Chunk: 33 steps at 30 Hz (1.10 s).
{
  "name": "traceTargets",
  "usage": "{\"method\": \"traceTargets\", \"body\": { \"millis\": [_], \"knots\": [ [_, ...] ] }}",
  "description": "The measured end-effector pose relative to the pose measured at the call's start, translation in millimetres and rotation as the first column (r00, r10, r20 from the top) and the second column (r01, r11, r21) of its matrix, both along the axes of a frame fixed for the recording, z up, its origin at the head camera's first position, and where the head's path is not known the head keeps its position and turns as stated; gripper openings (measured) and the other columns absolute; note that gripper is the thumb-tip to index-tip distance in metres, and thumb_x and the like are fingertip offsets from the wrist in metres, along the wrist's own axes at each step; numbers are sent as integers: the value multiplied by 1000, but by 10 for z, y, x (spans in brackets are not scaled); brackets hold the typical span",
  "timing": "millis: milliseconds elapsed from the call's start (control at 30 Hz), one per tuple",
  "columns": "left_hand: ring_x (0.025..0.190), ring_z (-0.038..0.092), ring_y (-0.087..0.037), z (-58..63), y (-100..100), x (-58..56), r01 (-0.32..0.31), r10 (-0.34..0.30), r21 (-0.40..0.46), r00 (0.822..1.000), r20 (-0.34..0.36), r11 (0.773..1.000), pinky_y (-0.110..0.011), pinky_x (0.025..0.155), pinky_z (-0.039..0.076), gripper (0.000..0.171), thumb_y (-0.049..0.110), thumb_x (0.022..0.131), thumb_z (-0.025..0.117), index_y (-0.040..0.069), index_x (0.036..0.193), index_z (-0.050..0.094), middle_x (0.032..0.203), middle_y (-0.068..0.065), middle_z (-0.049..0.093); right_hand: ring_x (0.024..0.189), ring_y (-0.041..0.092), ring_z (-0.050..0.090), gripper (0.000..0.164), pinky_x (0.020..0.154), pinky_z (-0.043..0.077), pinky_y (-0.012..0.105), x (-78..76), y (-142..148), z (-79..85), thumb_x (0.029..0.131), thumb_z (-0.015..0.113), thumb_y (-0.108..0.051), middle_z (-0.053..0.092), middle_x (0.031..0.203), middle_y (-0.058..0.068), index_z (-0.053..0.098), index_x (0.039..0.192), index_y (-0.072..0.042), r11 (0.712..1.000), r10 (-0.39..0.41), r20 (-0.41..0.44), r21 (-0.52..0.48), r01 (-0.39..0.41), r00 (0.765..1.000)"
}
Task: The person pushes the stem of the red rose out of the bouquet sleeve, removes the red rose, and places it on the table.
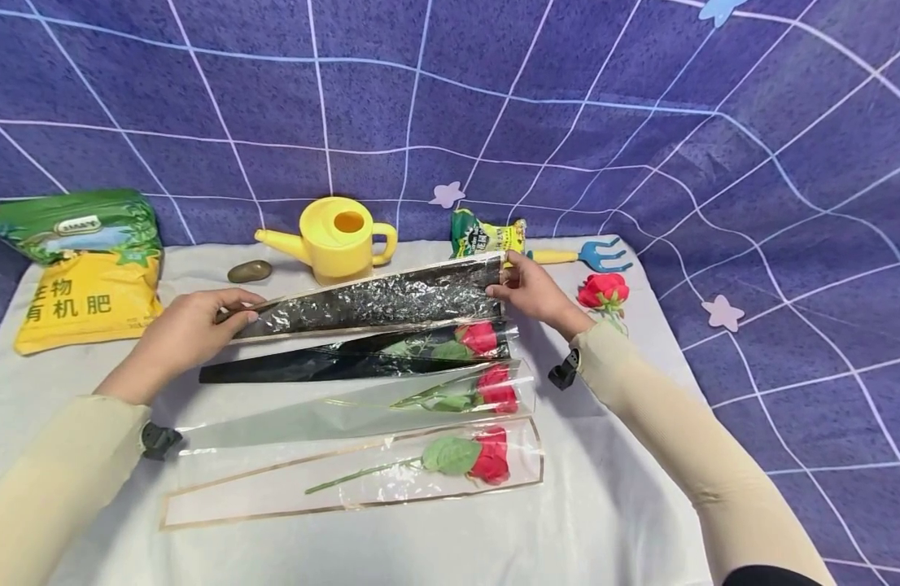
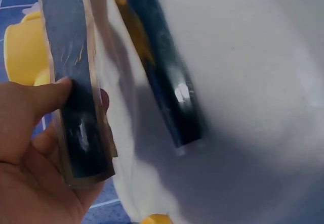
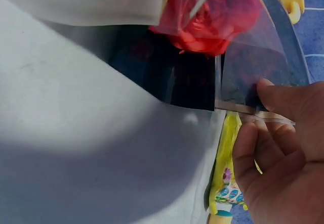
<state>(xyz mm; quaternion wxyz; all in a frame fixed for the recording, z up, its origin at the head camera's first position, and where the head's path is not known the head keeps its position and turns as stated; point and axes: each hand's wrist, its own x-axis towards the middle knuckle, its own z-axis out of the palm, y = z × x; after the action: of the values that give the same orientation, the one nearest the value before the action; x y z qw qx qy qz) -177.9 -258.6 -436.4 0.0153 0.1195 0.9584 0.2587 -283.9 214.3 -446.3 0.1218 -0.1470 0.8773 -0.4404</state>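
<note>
A long tapered black flower sleeve with a gold border point(image 1: 384, 297) is held above the table by both hands. My left hand point(image 1: 190, 325) pinches its narrow end, thumb on top in the left wrist view. At the wide end, my right hand point(image 1: 541, 297) grips the edge between thumb and fingers. No flower shows through its shiny black face. Just in front lies another black sleeve point(image 1: 296, 366) with a red rose point(image 1: 479, 338). Nearer still are a greyish clear sleeve point(image 1: 274, 415) and a clear gold-edged sleeve point(image 1: 238, 492), each holding a rose.
Along the back stand a green-and-yellow fertilizer bag point(image 1: 91, 277), a dark stone point(image 1: 249, 271), a yellow watering can point(image 1: 336, 244) and a small green-yellow packet point(image 1: 487, 236). A blue hand fork point(image 1: 604, 255) and a loose rose point(image 1: 604, 290) lie at the right. Purple cloth point(image 1: 238, 98) hangs behind.
</note>
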Motion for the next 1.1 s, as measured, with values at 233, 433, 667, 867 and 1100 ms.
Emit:
{"method": "traceTargets", "body": {
  "millis": [233, 433, 667, 867, 1100],
  "knots": [
    [69, 55, -20, -137, -45, 42, 37, -32, -48, 995, 91, 998, -38, 58, 41, 23, 21, 94, 58, 17, 116, 65, 103, -13, 66, 71, 21, 63, 17, 66, 49, 35, 42, 32, -59, 83, 72, -11, 68, 84, 5, 62, 94, -4, 992, 99, 17, 76, -100, 995],
    [84, 60, -28, -174, -60, 85, 65, -62, -26, 995, 84, 998, -47, 68, 43, 22, 18, 93, 61, 12, 113, 66, 106, -17, 65, 69, 23, 59, 20, 64, 47, 35, 105, 65, -34, 84, 71, -20, 65, 80, 6, 60, 92, -6, 989, 110, 106, 90, -120, 988],
    [92, 61, -29, -189, -73, 126, 125, -128, 30, 980, 150, 992, -52, 79, 43, 23, 17, 92, 62, 11, 114, 65, 100, -8, 67, 69, 18, 58, 30, 62, 47, 31, 211, 97, -11, 86, 69, -20, 66, 87, 9, 62, 111, -5, 969, 241, 285, -25, -244, 928],
    [89, 62, -19, -143, -122, 172, 204, -220, 90, 947, 234, 975, -47, 80, 45, 22, 19, 92, 62, 13, 112, 66, 97, 2, 68, 55, 12, 44, 17, 50, 35, 27, 294, 86, 74, 86, 69, -16, 66, 77, 8, 69, 101, -6, 919, 367, 383, -7, -395, 847],
    [84, 61, -22, -110, -143, 101, 134, -135, 14, 978, 159, 991, -45, 72, 45, 27, 31, 92, 61, 14, 112, 66, 94, -3, 67, 62, 17, 54, 20, 58, 45, 32, 175, 102, -32, 86, 70, -21, 67, 81, 10, 65, 97, -5, 972, 210, 273, 43, -230, 939]
  ]
}}
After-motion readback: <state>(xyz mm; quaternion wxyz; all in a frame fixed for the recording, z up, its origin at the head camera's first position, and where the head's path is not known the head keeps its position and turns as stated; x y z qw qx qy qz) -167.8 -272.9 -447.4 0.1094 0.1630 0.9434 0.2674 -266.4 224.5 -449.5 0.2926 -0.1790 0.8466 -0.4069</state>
